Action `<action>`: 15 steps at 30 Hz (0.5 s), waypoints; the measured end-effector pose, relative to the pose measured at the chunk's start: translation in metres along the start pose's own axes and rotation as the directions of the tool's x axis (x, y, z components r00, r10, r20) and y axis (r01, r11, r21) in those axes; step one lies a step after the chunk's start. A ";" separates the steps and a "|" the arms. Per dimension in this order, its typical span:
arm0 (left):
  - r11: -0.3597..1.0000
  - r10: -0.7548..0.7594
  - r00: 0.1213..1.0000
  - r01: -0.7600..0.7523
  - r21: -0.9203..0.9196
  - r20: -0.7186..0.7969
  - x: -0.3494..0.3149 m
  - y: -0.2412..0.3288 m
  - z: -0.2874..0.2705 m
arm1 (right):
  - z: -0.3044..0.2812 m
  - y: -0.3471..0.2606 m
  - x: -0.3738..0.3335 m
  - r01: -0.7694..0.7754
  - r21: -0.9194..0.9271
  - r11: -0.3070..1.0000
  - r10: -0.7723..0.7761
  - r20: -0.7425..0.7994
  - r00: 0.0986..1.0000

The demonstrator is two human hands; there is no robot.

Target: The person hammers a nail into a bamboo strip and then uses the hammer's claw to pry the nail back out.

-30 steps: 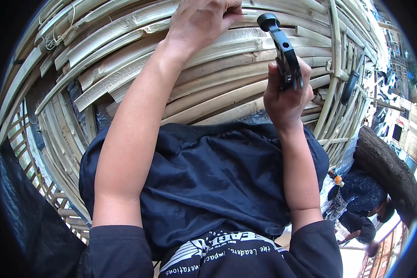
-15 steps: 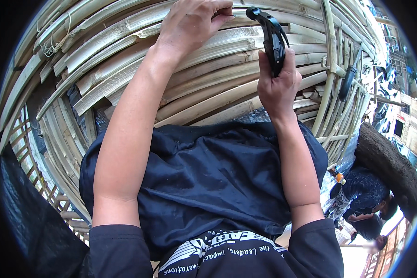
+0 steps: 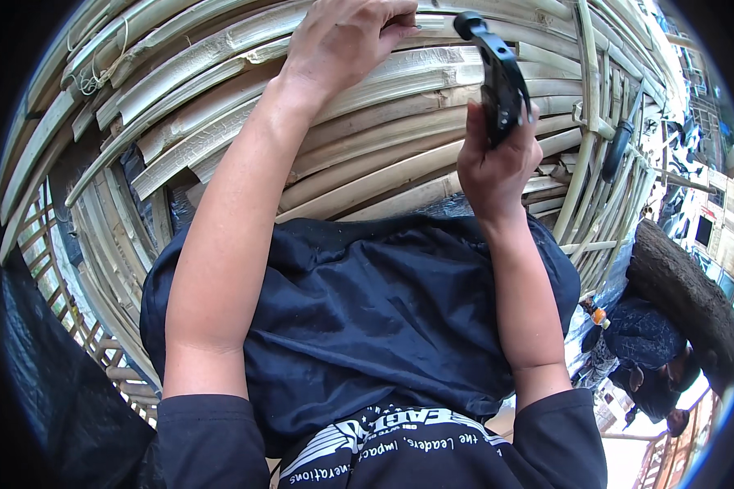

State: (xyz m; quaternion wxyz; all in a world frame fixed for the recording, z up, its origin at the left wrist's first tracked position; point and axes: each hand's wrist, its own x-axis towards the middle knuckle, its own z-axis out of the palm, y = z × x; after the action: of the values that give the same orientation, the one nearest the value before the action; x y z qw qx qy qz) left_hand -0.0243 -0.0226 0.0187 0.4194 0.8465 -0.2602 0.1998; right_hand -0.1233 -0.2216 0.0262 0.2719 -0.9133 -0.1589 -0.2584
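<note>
My right hand (image 3: pixel 499 167) is closed round the handle of a black claw hammer (image 3: pixel 504 73). Its head is raised to the right of my left hand (image 3: pixel 334 49), apart from it. With fingertips pinched together, that left hand presses close to the split bamboo strips (image 3: pixel 416 72) at the top of the view. A small thin metal piece, seemingly a nail (image 3: pixel 418 28), pokes out from the pinch; most of it is hidden by my fingers. The bamboo strips lie side by side in a curved surface in front of me.
An upright bamboo pole (image 3: pixel 589 73) crosses the strips at right, beside a black-handled tool (image 3: pixel 620 151). A loose string (image 3: pixel 95 80) hangs at upper left. Dark cloth (image 3: pixel 367 301) covers my lap. Beyond, at right, a person (image 3: pixel 648 334) bends near a thick trunk (image 3: pixel 685 293).
The hammer and my right hand have shifted slightly to the right, with the hammer head tilting and a little blurred. My left hand keeps its pinch at nearly the same spot.
</note>
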 end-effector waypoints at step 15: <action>1.000 -0.020 1.000 0.020 0.008 0.015 0.003 0.000 -0.001 | -0.001 -0.002 -0.005 0.040 0.007 0.999 -0.039 -0.076 0.996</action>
State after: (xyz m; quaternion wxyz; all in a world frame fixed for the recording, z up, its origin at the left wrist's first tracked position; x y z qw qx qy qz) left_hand -0.0223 -0.0231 0.0210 0.4159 0.8522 -0.2539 0.1905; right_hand -0.1288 -0.2213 0.0249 0.2763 -0.8984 -0.1676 -0.2974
